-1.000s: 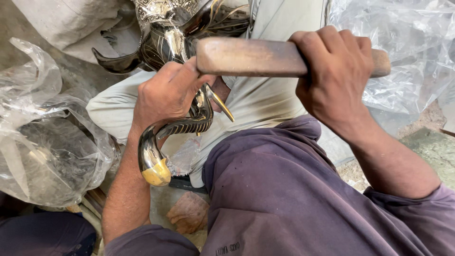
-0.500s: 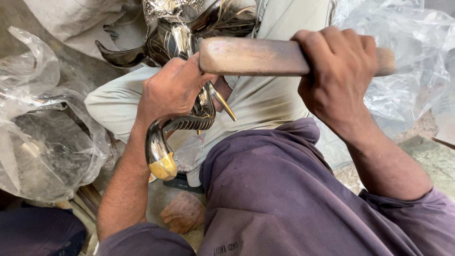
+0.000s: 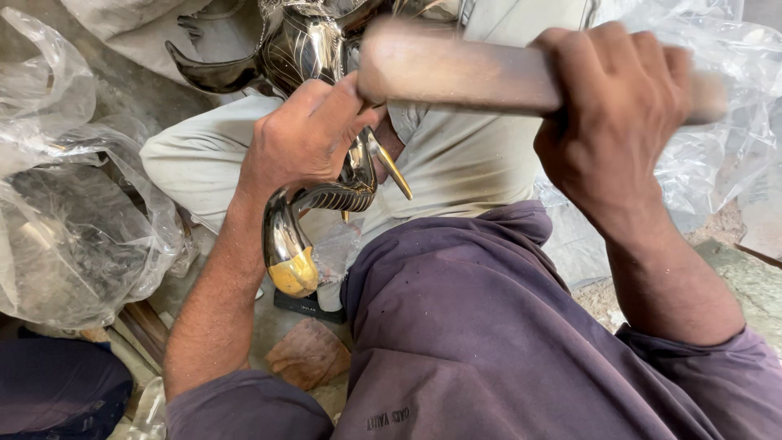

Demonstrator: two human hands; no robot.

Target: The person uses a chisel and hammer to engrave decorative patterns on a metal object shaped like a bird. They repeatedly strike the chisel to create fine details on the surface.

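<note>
The left hand point(image 3: 305, 134) is clenched around a polished metal figure point(image 3: 314, 49), gripping it where a curved, ridged neck bends out from the body; the knuckles face up and the fingers wrap right round the metal, so no gap shows. Below that grip the curved neck point(image 3: 285, 236) sweeps down and to the left, ending in a rounded tip with a brass-yellow patch point(image 3: 293, 273), and a thin gold spike point(image 3: 391, 167) juts out to the right just beside the hand. The right hand point(image 3: 611, 118) is closed in a full fist on a thick wooden handle point(image 3: 456, 69), which lies nearly level across the far part of the scene, its left end blurred and sitting just above the left hand. The figure rests against pale trousers point(image 3: 456, 175) of someone seated on the far side, with a dark curved horn-like piece point(image 3: 208, 73) sticking out to the left. The near side is filled by the person's purple shirt point(image 3: 489, 342). Crumpled clear plastic bags point(image 3: 73, 212) lie on the left, more plastic point(image 3: 733, 106) on the far right, and a small brown block point(image 3: 305, 354) sits on the ground near the left forearm.
</note>
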